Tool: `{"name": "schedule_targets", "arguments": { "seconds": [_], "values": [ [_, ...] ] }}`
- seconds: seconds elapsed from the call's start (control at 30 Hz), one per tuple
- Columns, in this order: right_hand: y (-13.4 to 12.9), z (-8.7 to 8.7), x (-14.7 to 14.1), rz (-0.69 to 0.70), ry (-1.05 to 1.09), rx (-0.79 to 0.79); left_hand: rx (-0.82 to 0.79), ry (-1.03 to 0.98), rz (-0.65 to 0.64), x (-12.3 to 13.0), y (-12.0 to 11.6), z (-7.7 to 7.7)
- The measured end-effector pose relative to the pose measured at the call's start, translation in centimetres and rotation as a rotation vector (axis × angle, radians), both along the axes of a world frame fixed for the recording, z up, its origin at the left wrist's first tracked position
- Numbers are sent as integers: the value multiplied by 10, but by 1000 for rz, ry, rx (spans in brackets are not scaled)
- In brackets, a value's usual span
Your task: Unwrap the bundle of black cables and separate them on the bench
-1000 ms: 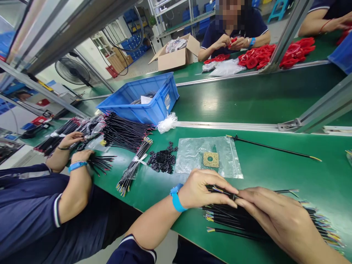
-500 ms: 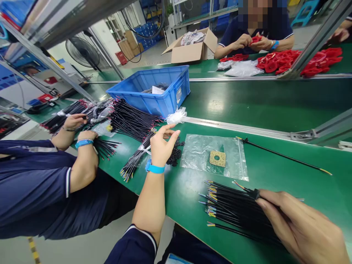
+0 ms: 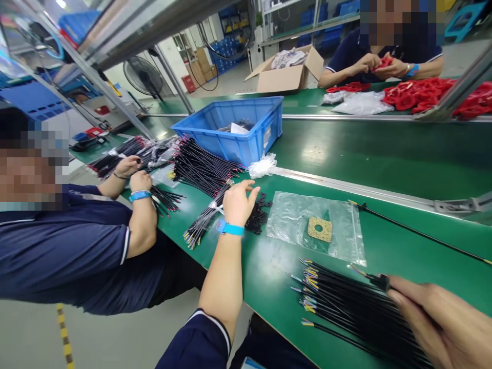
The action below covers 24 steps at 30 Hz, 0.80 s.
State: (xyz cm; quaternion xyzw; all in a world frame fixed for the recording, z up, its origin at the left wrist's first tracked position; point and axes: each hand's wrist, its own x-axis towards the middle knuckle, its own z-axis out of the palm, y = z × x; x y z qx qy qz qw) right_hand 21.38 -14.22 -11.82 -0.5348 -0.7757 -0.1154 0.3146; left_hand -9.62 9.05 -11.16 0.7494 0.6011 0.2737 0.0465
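Observation:
My right hand pinches a black cable near its stripped end, where a black plastic piece sits behind thin coloured wires. Under that hand lies a spread bundle of black cables with coloured wire ends. My left hand hovers with thumb and index finger apart, its other fingers partly hidden. Beside it is a pile of small black plastic parts, and to its left a tied cable bundle. A clear plastic bag with a speckled yellow square pad lies between my hands.
A single black cable lies at the right. Behind are a metal rail, a blue bin and a heap of cables. A co-worker handles cables at the left; another person holds red parts across the table.
The view has swung left, so most things sit further right in it. My left hand has its fingers lowered over the black parts. My right hand keeps hold of the cable.

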Motion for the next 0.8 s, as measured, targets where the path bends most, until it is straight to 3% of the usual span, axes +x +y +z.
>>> {"name": "schedule_targets", "arguments": {
  "seconds": [0.13,0.23,0.33,0.43,0.63,0.8],
  "values": [
    [36,-19,48,-43,-136,-22,-155,256,52,1,4,-3],
    [70,-28,79,-122,-164,-74,-172,272,51,8,5,-9],
    [87,-34,93,-196,-206,-92,-177,269,44,15,7,-16],
    [75,-40,82,-202,-248,-90,-201,248,26,20,11,-23],
    [30,-56,34,59,-180,-199,-244,172,15,27,14,-33],
    [33,-81,39,108,-82,-183,-229,132,14,31,10,-32]
  ]
}}
